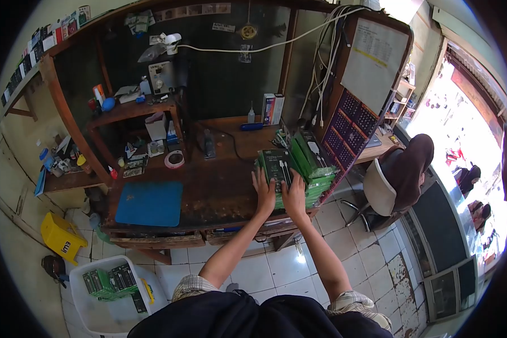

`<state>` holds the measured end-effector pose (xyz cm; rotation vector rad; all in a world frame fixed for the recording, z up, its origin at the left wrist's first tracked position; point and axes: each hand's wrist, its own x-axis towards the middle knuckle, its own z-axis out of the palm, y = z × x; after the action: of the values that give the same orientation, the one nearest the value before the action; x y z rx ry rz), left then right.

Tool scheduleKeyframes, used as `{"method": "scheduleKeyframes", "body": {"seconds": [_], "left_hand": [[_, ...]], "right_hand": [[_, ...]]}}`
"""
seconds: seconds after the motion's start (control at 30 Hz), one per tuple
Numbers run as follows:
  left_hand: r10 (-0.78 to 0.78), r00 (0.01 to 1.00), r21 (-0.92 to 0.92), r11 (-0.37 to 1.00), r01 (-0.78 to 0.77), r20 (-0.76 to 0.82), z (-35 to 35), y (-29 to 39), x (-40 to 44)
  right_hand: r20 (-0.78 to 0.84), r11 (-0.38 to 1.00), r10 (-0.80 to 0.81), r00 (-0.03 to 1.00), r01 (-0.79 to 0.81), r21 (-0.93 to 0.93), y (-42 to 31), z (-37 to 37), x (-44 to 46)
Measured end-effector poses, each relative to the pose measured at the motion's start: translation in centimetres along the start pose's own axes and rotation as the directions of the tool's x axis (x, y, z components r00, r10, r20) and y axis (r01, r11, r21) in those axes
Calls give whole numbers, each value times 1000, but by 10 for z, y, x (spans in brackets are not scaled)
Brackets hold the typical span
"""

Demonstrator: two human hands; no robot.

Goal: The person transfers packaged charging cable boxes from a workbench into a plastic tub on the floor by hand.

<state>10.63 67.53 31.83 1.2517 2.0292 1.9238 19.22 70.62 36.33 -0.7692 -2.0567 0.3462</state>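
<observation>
A stack of green and black boxes [275,163] with pictures of white cables stands at the right end of the wooden desk. My left hand [264,190] lies against the near left part of the stack, its fingers extended over the front box. On the near right, my right hand [294,195] presses against the same boxes, thumb upward. Between them the two hands clasp the stack; some fingertips are hidden. Directly beside it on the right is another pile of similar green boxes [312,155], some in clear wrapping.
A blue mat [150,203] and a roll of tape [174,159] lie on the desk [219,188]. On the floor at the lower left is a white bin [86,307] with more green boxes, near a yellow container [62,236]. Another person [407,169] sits in a chair at right.
</observation>
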Motion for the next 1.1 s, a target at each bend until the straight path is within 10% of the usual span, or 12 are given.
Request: {"method": "scheduleKeyframes", "body": {"seconds": [0.2, 0.4, 0.47, 0.73, 0.97, 1.1], "left_hand": [[-19, 999, -496, 868, 3, -28, -33, 46, -18], [4, 996, -470, 881, -47, -93, -80, 56, -52], [-2, 990, -452, 890, -64, -143, -91, 62, -67], [-102, 942, -246, 969, 22, -319, -175, 52, -144], [-247, 837, -512, 857, -46, -489, -285, 40, -215], [-108, 772, -108, 993, 52, -627, -333, 75, -258]], "right_hand": [[-70, 978, 4, 998, 11, 207, -39, -17, -19], [-79, 928, -1, 997, 30, 370, -66, -34, -38], [123, 674, 102, 987, -160, 721, -74, -32, -42], [431, 558, 54, 901, -385, 735, -128, 5, -108], [568, 531, -211, 796, -394, 750, -215, 31, -173], [617, 458, -323, 718, -452, 766, -272, 38, -215]]}}
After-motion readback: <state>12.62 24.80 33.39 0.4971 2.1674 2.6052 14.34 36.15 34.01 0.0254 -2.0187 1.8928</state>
